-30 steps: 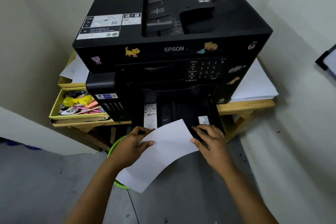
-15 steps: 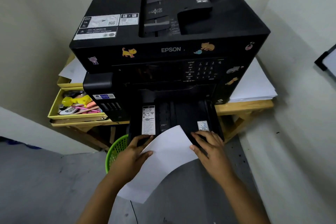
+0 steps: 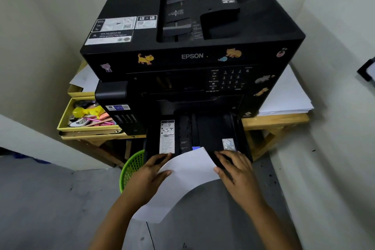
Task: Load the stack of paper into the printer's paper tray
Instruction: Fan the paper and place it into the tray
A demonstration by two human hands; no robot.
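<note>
Paper tray (image 3: 211, 130) seemingly further out now.

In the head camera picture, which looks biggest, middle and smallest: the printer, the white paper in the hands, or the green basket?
1. Printer, by far the biggest.
2. White paper.
3. Green basket, smallest, though it is partly hidden behind the left hand and the tray.
</note>
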